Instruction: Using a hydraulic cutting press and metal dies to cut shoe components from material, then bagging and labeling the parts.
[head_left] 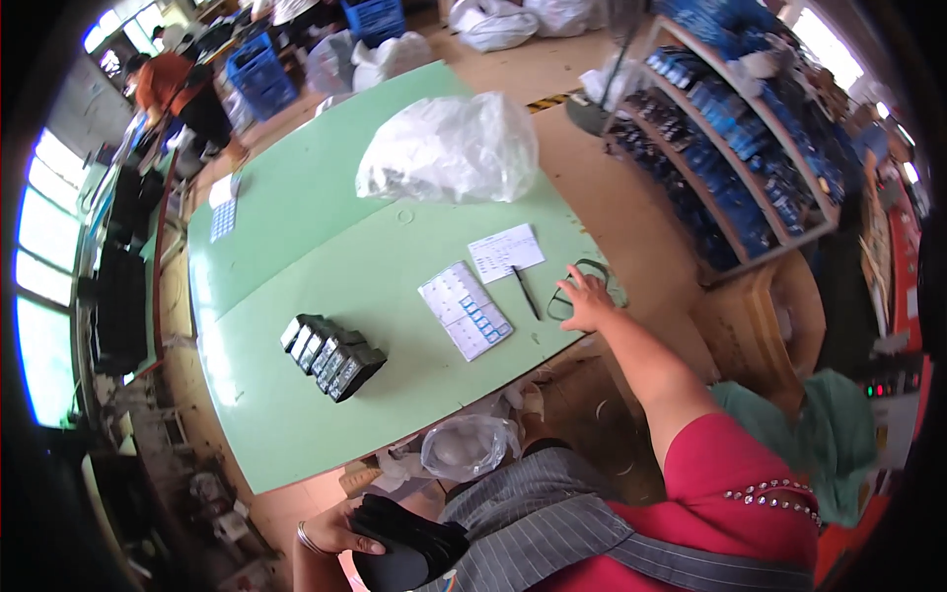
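My left hand is closed around a stack of flat black pieces with rounded ends, held low in front of the table's near edge. My right hand reaches over the table's right edge with its fingers apart. Under and around those fingers lies a thin dark looped thing; its kind is unclear. To its left are a black pen, a written paper slip and a printed sheet with a blue grid. Several black bundles with shiny light faces stand in a row on the left.
The green table carries a large clear plastic bag and a calculator toward its far side. A rack of blue and dark packed goods stands at right. Below the near edge hangs a clear bag. Another person bends at far left.
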`<state>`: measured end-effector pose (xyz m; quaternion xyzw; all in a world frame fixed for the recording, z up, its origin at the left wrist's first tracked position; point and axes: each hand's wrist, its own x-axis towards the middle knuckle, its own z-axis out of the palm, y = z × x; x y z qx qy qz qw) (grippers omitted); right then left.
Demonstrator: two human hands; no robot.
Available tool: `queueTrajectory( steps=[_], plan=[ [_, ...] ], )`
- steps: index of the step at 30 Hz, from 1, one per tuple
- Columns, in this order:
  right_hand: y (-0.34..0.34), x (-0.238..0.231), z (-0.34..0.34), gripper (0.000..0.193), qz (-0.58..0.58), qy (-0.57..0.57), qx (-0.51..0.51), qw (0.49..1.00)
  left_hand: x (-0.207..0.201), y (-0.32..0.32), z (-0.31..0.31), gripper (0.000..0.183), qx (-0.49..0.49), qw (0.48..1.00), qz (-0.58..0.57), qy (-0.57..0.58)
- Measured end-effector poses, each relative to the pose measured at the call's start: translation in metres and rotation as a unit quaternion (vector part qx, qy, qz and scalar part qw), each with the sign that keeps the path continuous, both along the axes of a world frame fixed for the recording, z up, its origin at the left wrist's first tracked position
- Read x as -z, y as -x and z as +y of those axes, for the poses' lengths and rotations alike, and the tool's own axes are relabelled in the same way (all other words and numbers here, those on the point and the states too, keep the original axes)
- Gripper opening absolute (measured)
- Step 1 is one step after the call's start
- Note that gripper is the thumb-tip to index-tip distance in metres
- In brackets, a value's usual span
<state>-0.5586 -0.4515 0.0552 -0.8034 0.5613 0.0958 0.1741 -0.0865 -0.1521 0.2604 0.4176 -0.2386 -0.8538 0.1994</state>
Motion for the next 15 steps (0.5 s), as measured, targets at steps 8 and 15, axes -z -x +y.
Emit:
queueTrajectory(
  steps=[8, 15],
  plan=[
    [-0.034, -0.017, -0.058, 0.094, 0.069, -0.056, -0.119, 0.989, 0.042, 0.065, 0.072, 0.057, -0.132, 0.966, 0.041, -0.217],
    [-0.197, 0.048, -0.147, 0.046, -0.316, 0.063, -0.164, 0.932, 0.040, 0.120, 0.087, 0.050, -0.300, 0.924, -0.004, -0.239]
  ],
)
